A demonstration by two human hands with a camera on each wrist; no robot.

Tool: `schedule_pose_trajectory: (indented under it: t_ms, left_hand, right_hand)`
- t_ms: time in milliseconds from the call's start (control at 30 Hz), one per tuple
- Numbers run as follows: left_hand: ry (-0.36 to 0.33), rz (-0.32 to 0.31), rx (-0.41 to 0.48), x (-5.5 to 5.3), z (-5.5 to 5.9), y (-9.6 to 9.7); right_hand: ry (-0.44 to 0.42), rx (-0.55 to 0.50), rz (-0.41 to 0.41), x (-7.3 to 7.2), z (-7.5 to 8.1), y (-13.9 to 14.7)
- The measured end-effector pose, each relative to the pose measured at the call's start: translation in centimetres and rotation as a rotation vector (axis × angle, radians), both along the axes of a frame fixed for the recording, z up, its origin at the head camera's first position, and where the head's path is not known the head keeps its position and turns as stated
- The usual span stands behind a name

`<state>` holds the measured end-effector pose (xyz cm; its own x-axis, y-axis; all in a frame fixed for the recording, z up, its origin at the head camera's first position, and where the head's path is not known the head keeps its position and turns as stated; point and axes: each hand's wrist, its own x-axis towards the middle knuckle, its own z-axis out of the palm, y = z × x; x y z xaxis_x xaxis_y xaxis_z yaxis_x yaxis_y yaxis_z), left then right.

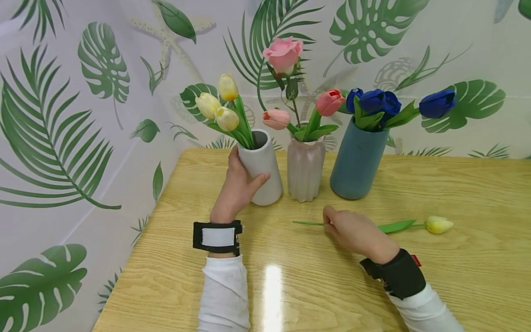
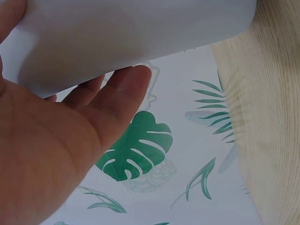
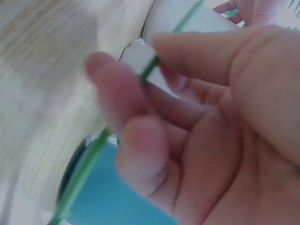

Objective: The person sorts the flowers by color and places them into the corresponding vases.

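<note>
My left hand (image 1: 238, 186) grips the white vase (image 1: 265, 177), thumb across its front and fingers round its far left side. The vase leans a little and holds several pale yellow tulips (image 1: 227, 119). In the left wrist view the fingers (image 2: 126, 89) lie along the vase wall (image 2: 140, 33). My right hand (image 1: 352, 230) holds a single yellow tulip (image 1: 439, 225) by its green stem (image 3: 82, 176), fingers curled about it. That tulip lies sideways just over the table, its bloom to the right and the stem end pointing left.
A ribbed pinkish vase (image 1: 306, 173) with pink flowers stands in the middle. Right of it is a blue vase (image 1: 356, 161) with several dark blue flowers, one reaching far right. The wooden table (image 1: 477, 276) meets a leaf-print wall covering (image 1: 469, 50) behind and at left.
</note>
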<state>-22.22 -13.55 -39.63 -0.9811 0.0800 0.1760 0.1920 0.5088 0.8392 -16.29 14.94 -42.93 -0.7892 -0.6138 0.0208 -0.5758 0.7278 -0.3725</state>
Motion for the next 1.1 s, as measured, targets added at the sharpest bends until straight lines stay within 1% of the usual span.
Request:
schedule_pose_trajectory:
  t_ms: [133, 367, 600, 700, 867, 967, 1100]
  left_hand:
    - [-0.010, 0.002, -0.003, 0.04, 0.06, -0.04]
    - [-0.019, 0.004, -0.008, -0.01, -0.08, -0.02]
    - [-0.017, 0.001, -0.005, 0.03, -0.06, -0.01]
    - [-0.016, 0.003, -0.006, 0.03, -0.05, 0.00]
    - [-0.020, 0.004, -0.011, 0.06, -0.03, 0.00]
    - [-0.022, 0.004, -0.018, 0.06, -0.04, -0.01]
    - [-0.019, 0.005, -0.019, 0.02, -0.03, -0.02]
  right_hand:
    - [-0.010, -0.034, -0.018, -0.25, 0.23, -0.34]
    - [0.015, -0.058, -0.009, -0.28, 0.46, -0.54]
    - [0.091, -0.076, -0.008, -0.09, 0.39, -0.48]
    - [0.077, -0.084, -0.011, -0.12, 0.45, -0.46]
    - [0.046, -0.068, 0.001, -0.27, 0.59, -0.52]
    - [0.057, -0.071, 0.008, -0.20, 0.67, -0.56]
    - [0.074, -0.110, 0.004, -0.01, 0.89, -0.59]
